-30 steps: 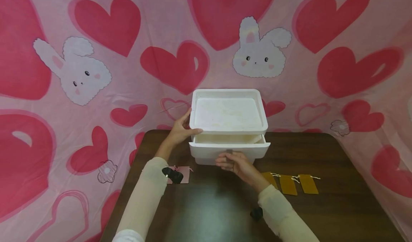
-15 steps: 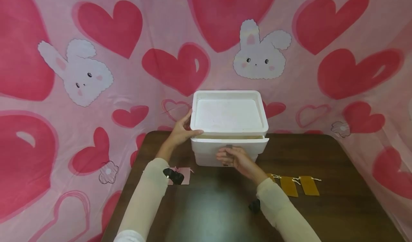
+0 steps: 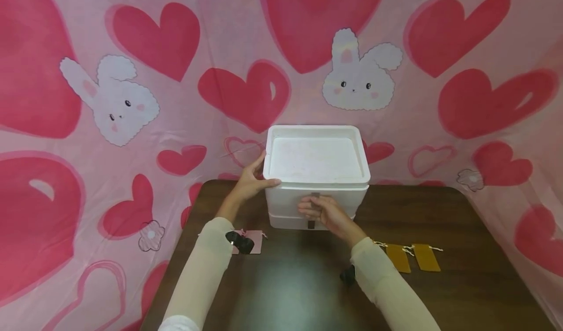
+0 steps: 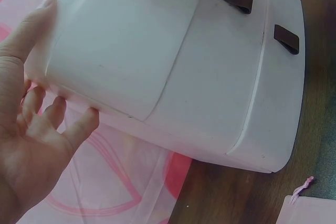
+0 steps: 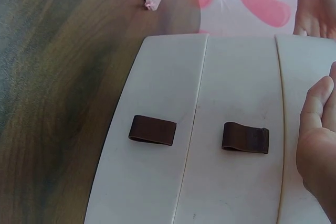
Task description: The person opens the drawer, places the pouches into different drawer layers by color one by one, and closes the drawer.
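dark table (image 3: 462, 223), white drawer box (image 3: 316, 174), tags (image 3: 413, 257)

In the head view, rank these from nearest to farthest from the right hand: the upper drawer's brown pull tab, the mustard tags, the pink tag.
1. Upper drawer's brown pull tab: at the right hand's fingertips, on the white drawer unit's front.
2. Mustard tags: on the table to that hand's right.
3. Pink tag: across to the left, beside the left forearm.

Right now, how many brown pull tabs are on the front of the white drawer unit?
2: the upper drawer's tab, beside the right hand, and the lower drawer's tab, nearer the table. None looks hidden.
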`<state>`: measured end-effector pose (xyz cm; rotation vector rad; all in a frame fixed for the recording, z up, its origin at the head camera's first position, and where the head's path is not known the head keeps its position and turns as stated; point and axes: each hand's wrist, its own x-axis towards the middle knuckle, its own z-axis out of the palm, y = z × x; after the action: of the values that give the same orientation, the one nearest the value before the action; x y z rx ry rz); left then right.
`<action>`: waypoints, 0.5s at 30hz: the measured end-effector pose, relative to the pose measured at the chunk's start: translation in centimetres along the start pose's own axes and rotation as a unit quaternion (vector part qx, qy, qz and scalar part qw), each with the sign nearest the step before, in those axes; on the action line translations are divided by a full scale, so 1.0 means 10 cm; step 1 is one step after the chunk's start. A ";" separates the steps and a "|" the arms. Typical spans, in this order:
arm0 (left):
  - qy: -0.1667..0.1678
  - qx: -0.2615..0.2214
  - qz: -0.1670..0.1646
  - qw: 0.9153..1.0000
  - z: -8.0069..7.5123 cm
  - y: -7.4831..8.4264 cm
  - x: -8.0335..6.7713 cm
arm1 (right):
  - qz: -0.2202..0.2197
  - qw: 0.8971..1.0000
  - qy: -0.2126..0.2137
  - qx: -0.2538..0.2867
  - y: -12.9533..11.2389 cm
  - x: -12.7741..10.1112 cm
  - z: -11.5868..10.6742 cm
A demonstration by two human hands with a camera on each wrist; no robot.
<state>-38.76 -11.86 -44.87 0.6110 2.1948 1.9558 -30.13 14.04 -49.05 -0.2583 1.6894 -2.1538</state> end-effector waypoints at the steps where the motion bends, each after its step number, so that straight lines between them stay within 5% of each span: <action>1: -0.001 0.001 -0.001 1.000 0.00 0.00 0.00 | 0.000 1.000 0.001 0.000 0.00 0.01 -0.01; 15: -0.002 -0.006 -0.007 1.000 0.01 0.01 0.00 | 0.009 1.000 -0.001 -0.007 -0.05 0.05 -0.03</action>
<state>-38.72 -11.80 -44.80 0.5954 2.1766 1.9573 -30.77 14.20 -48.71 -0.2464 1.7000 -2.1287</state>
